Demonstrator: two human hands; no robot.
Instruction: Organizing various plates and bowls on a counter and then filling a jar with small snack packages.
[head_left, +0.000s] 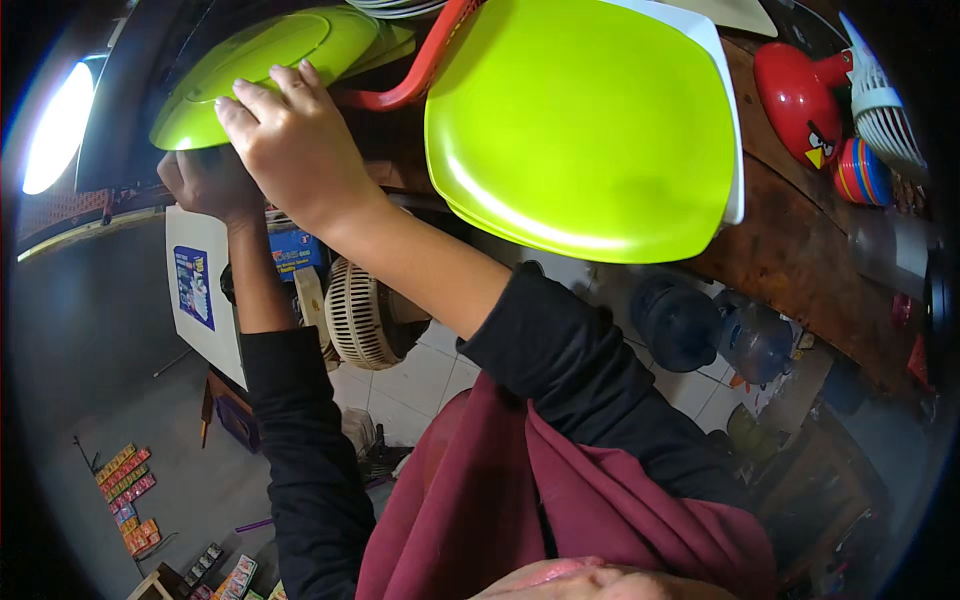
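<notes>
At the upper left a glossy lime-green plate (255, 56) is tilted, its underside with a raised ring facing me. My right hand (292, 142) lies over its near part, fingers spread across the underside. Just below the rim is my left hand (214, 184), curled at the plate's edge; its fingers are partly hidden. Another green piece (390, 49) shows behind the plate. Right of my hands, a squarish lime-green plate (581, 127) lies face up on a stack, with a white one (731, 150) beneath. A red plastic frame (405, 90) runs between the two green plates.
White plates (397, 7) are stacked at the top. On the wooden table (795, 277) stand a red bird-shaped object (799, 94) and striped cups (862, 172). Below are an electric fan (364, 311), large water bottles (675, 322) and a white box (187, 247). A bright lamp (60, 127) shines at left.
</notes>
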